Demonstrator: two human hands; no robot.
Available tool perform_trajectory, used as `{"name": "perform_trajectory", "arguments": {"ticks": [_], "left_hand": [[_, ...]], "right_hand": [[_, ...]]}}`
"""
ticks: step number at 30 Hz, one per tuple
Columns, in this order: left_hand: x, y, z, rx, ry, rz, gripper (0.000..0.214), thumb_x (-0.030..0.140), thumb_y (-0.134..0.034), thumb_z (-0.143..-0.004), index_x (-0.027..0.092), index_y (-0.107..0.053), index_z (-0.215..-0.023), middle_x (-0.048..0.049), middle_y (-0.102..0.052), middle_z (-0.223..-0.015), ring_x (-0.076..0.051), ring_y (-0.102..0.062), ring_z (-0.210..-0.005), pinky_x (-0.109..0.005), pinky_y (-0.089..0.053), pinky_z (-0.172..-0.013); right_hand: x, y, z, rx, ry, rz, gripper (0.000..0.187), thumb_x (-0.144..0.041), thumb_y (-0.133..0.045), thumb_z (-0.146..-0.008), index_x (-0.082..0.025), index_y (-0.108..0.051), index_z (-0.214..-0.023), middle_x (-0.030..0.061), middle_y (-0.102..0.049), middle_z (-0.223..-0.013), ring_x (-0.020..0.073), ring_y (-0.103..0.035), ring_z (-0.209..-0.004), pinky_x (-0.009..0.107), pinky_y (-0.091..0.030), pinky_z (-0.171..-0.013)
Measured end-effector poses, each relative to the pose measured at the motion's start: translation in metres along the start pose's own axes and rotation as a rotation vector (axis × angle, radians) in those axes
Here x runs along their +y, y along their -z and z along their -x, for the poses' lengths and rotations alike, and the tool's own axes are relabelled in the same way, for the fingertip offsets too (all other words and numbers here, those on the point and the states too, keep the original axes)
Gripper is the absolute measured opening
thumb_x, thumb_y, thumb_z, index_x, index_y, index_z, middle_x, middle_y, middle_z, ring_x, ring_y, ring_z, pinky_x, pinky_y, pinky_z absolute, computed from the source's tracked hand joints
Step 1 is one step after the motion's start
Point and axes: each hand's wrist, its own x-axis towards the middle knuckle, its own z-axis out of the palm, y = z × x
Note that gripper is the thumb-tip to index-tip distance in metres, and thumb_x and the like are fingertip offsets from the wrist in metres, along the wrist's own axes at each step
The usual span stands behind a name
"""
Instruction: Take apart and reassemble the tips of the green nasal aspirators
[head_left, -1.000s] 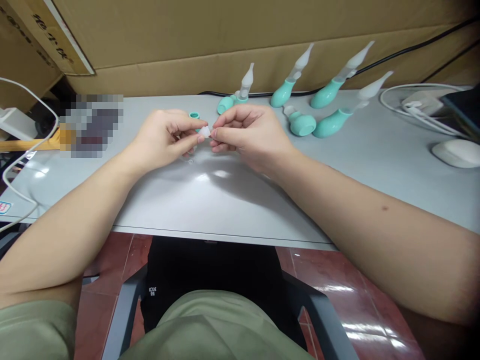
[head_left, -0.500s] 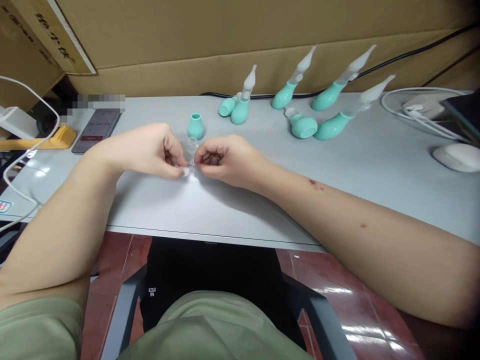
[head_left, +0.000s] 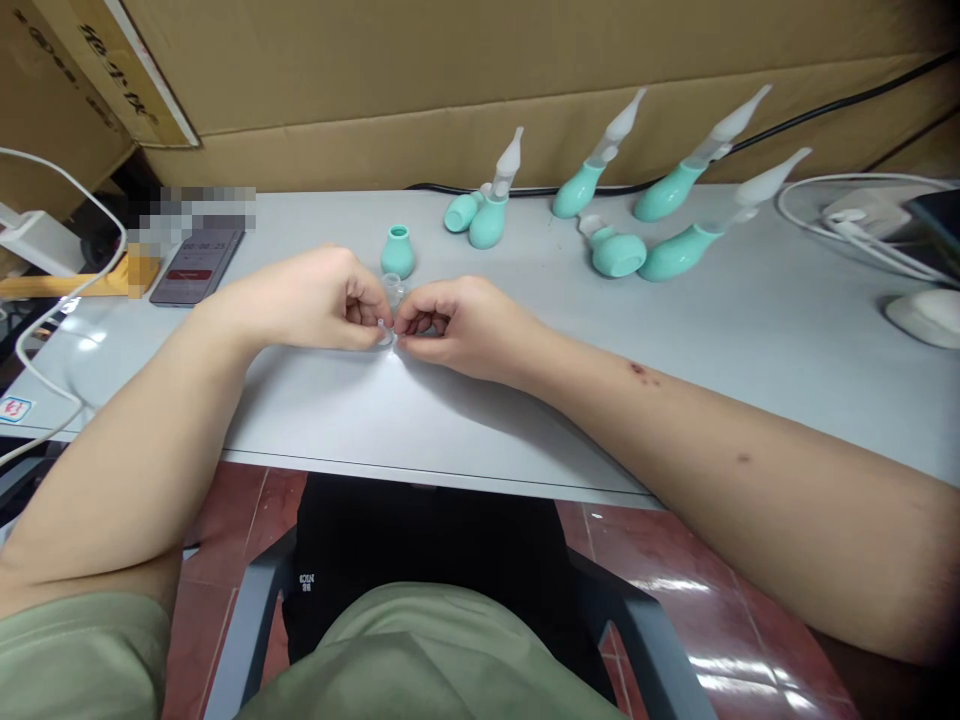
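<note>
My left hand (head_left: 352,305) pinches a small whitish translucent plastic piece (head_left: 385,333) between thumb and fingertips, low over the table. Close beside it, the fingertips of my right hand (head_left: 435,320) are pressed together near that piece; what they hold, if anything, is too small to make out. Just behind the fingertips is a clear plastic cup-like part (head_left: 393,287), partly hidden by my hands. Beyond it a teal rubber bulb (head_left: 398,255) stands upright with its open neck on top.
Several teal nasal aspirators (head_left: 667,190) with white tips stand along the back right. A teal bulb with a clear part (head_left: 616,253) lies among them. A phone (head_left: 201,262) lies left, a white mouse-like object (head_left: 924,316) right. Cardboard (head_left: 465,70) walls the back edge.
The view has shifted slightly left, so things appear a little further right. My left fingers have turned the whitish piece and brought it up closer to my right fingertips.
</note>
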Motion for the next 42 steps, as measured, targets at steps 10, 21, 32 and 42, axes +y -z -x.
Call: {"name": "perform_trajectory", "arguments": {"ticks": [10, 21, 32, 42], "left_hand": [[-0.002, 0.008, 0.003, 0.049, 0.017, -0.006, 0.019, 0.039, -0.088, -0.09, 0.022, -0.095, -0.096, -0.002, -0.085, -0.082, -0.019, -0.072, -0.072, -0.033, -0.054, -0.073], [-0.005, 0.009, 0.002, 0.041, 0.013, 0.003, 0.017, 0.037, -0.086, -0.09, 0.021, -0.093, -0.092, -0.0028, -0.085, -0.081, -0.019, -0.07, -0.07, -0.032, -0.053, -0.07], [-0.003, 0.007, 0.002, 0.029, 0.007, 0.072, 0.019, 0.04, -0.089, -0.09, 0.023, -0.096, -0.096, -0.003, -0.087, -0.084, -0.021, -0.075, -0.075, -0.033, -0.056, -0.071], [-0.003, 0.006, 0.0, 0.026, 0.017, 0.04, 0.019, 0.039, -0.088, -0.09, 0.024, -0.097, -0.097, -0.0015, -0.088, -0.084, -0.021, -0.078, -0.075, -0.033, -0.056, -0.072]], "right_hand": [[0.003, 0.005, 0.001, -0.009, -0.002, -0.021, 0.013, -0.01, -0.088, -0.091, -0.022, -0.083, -0.095, 0.0004, -0.079, -0.089, 0.0199, -0.07, -0.086, 0.036, -0.055, -0.085], [0.002, 0.001, -0.004, -0.045, 0.16, 0.308, 0.045, -0.008, -0.06, -0.109, -0.019, -0.103, -0.118, 0.012, -0.082, -0.112, 0.0264, -0.075, -0.099, 0.04, -0.058, -0.097], [0.014, 0.012, -0.013, -0.046, 0.098, 0.311, 0.024, 0.0, -0.078, -0.101, -0.018, -0.093, -0.109, 0.0092, -0.086, -0.113, 0.0239, -0.075, -0.096, 0.036, -0.056, -0.092], [0.012, 0.016, -0.017, 0.121, -0.067, 0.273, 0.02, -0.005, -0.081, -0.097, -0.021, -0.081, -0.087, 0.0024, -0.075, -0.084, 0.0213, -0.063, -0.078, 0.039, -0.047, -0.078]]}}
